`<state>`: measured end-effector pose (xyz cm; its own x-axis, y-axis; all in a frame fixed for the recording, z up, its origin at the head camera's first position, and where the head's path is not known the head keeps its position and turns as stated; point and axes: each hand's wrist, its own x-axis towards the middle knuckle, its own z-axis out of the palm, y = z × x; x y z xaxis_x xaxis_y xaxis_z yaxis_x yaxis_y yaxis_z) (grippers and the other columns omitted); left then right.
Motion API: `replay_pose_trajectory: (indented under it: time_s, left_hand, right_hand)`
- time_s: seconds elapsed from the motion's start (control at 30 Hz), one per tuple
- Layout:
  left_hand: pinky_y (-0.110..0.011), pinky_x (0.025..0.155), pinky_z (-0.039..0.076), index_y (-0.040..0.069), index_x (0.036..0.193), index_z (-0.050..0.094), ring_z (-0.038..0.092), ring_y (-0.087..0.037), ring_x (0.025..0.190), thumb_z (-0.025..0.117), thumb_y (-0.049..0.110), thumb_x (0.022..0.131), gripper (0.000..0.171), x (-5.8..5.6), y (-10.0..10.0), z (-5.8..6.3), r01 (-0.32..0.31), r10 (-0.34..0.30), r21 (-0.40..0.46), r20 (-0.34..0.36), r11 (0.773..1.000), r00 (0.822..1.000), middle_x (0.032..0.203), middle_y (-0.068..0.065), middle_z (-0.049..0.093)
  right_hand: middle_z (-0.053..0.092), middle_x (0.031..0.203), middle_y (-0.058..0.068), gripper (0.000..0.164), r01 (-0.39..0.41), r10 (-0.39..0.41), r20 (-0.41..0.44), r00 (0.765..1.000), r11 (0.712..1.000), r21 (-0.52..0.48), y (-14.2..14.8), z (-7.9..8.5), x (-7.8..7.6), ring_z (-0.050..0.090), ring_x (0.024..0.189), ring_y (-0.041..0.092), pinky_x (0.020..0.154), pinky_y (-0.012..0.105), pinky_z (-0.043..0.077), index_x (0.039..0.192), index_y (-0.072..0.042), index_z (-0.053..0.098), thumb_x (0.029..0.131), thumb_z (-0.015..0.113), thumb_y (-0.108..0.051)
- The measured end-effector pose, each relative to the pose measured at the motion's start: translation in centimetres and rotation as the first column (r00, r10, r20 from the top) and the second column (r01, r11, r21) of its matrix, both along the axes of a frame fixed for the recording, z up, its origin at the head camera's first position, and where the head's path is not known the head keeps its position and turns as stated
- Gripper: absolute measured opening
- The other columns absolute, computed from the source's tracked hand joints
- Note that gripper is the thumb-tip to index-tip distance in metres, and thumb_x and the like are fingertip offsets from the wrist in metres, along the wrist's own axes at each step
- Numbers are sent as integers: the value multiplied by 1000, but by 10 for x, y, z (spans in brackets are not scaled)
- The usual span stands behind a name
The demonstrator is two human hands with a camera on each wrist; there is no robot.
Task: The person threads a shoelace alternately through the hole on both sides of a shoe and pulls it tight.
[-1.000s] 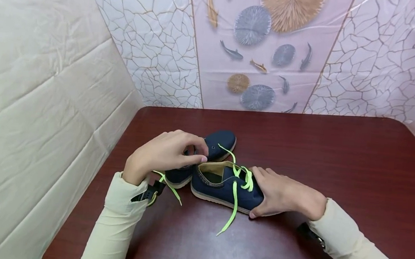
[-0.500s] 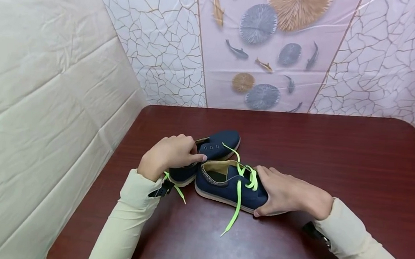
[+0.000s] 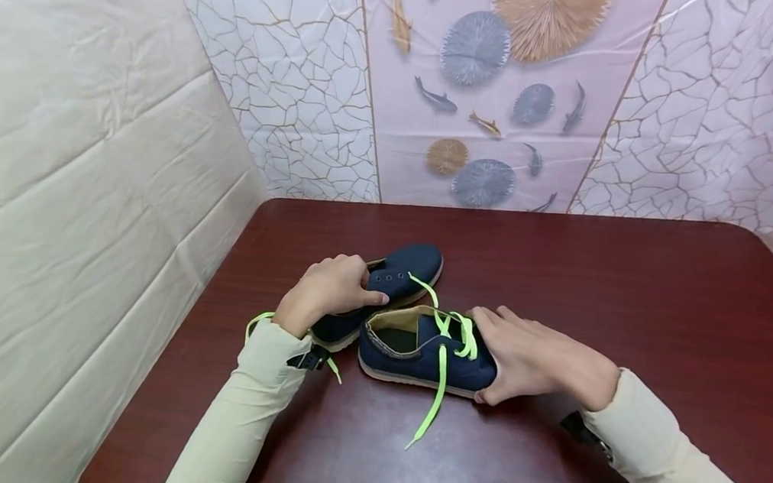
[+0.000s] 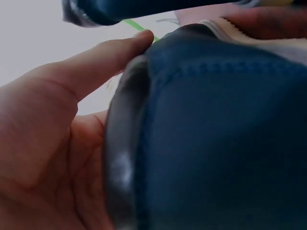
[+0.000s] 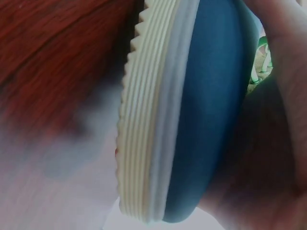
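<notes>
Two navy lace-up shoes lie close together in the head view. My left hand (image 3: 330,290) grips the far shoe (image 3: 415,263) at its opening, thumb on the near side; most of its fingers are hidden. In the left wrist view, the heel (image 4: 216,134) of a shoe sits against the palm. My right hand (image 3: 542,355) holds the near shoe (image 3: 400,361) by its toe, thumb low at the sole. The toe (image 5: 206,96) and ridged cream sole (image 5: 144,120) fill the right wrist view. A neon-yellow lace (image 3: 441,384) hangs from the near shoe, threaded through its eyelets.
Another neon-yellow lace (image 3: 334,370) shows beside the left wrist, partly hidden by it. Both shoes are on a dark red wooden table (image 3: 597,275). A pale cloth wall (image 3: 86,207) borders the left side, and a patterned sheet (image 3: 487,112) hangs behind.
My left hand has moved from above the far shoe's opening down onto it, and now grips it; its eyelets have come into view. My right hand stays on the near shoe's toe.
</notes>
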<state>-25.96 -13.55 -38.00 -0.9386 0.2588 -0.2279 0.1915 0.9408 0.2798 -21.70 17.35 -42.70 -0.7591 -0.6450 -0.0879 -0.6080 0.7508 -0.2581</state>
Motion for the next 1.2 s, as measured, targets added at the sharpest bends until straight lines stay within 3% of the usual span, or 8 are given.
replay_pose_trajectory:
  time_s: [0.17, 0.27, 0.37, 0.43, 0.57, 0.83, 1.03, 1.2]
  left_hand:
    - [-33, 55, 35, 17, 60, 48, 48, -19, 58, 78, 44, 96, 54, -1, 2, 0, 10, -9, 46, -13, 999, 1000, 58, 4, 41]
    - [-34, 59, 38, 17, 64, 55, 53, -20, 65, 77, 41, 97, 46, -1, 0, 1, 6, -5, 41, -35, 999, 999, 62, 3, 46]
    - [-37, 65, 43, 19, 81, 71, 60, -21, 76, 77, 39, 98, 27, -1, -3, 3, -8, 10, 37, -47, 999, 999, 75, 2, 61]
    - [-40, 71, 47, 21, 102, 79, 63, -21, 85, 77, 37, 98, 16, -1, -6, 3, -14, 16, 40, -57, 999, 998, 91, 2, 70]
    - [-44, 79, 51, 22, 125, 76, 65, -23, 94, 77, 29, 98, 28, -2, -10, 2, -11, 14, 44, -77, 999, 997, 105, 0, 73]
    - [-46, 84, 51, 21, 126, 74, 64, -24, 99, 73, 27, 101, 26, -6, -12, -2, 11, -4, 91, -76, 996, 997, 108, -2, 73]
    - [-44, 86, 51, 17, 128, 73, 63, -23, 98, 71, 26, 102, 27, -10, -15, -7, 41, -31, 166, -61, 985, 998, 109, -2, 73]
    - [-41, 91, 52, 11, 132, 70, 63, -22, 99, 72, 27, 102, 34, -18, -17, -18, 120, -106, 207, -77, 971, 991, 114, -6, 72]
  right_hand:
    - [57, 112, -6, 87, 9, -9, 20, 1000, 1000, -7, 1, -1, -1, 55, 105, 21, 75, 40, 53, 124, -15, 47, 61, 94, -50]
    - [58, 117, -4, 86, 2, -2, 23, 1000, 1000, -19, 2, -1, -4, 59, 117, 32, 82, 49, 57, 124, -15, 46, 61, 94, -50]
    - [59, 117, -3, 86, -6, 6, 6, 1000, 1000, -15, 4, -1, -7, 60, 118, 34, 82, 51, 57, 123, -15, 46, 60, 94, -51]
    - [59, 115, -2, 87, -10, 10, -1, 1000, 1000, -12, 7, 0, -9, 60, 114, 31, 80, 49, 57, 122, -14, 47, 59, 95, -50]
    - [58, 109, 1, 85, 3, -3, -2, 1000, 1000, -15, 14, 3, -13, 59, 104, 24, 74, 42, 55, 121, -15, 47, 59, 95, -49]
    - [63, 119, 9, 80, -49, 51, 9, 999, 986, -157, 33, -5, -28, 62, 108, 21, 93, 44, 53, 130, -9, 46, 71, 92, -37]
    - [62, 123, 7, 78, -31, 43, 59, 997, 982, -186, 50, -5, -41, 60, 110, 18, 96, 43, 52, 132, -11, 45, 72, 91, -33]
    - [62, 117, 3, 77, 0, 21, 106, 994, 980, -199, 68, -5, -49, 59, 105, 16, 92, 35, 50, 130, -12, 44, 72, 91, -29]
